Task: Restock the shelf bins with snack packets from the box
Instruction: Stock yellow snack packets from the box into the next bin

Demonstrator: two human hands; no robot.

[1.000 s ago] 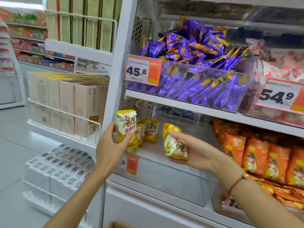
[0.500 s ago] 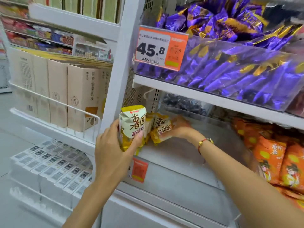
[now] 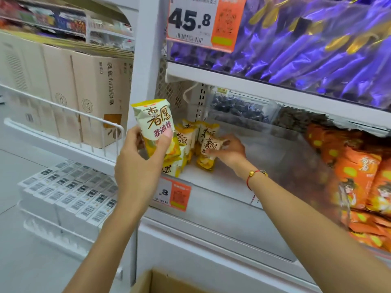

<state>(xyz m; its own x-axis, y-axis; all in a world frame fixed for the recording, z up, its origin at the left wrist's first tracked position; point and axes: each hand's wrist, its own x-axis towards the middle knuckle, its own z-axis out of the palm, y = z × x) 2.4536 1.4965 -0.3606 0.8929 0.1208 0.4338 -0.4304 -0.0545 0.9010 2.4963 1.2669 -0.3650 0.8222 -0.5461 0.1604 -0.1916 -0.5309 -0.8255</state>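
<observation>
Head view: the left hand [image 3: 137, 166] grips a yellow snack packet [image 3: 155, 127] upright before the clear bin's [image 3: 222, 210] left front corner. Right hand [image 3: 230, 152] fingers clamp another packet [image 3: 210, 151] inside, beside standing packets [image 3: 185, 142].

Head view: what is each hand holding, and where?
Left hand grips a yellow-white snack packet by its lower half. Right hand holds another such packet by its upper side.

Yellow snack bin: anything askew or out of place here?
Nothing damaged or spilled. The clear bin is mostly bare; a few yellow packets stand at its left end. The right hand is setting one there, the left hand holds another.
</observation>
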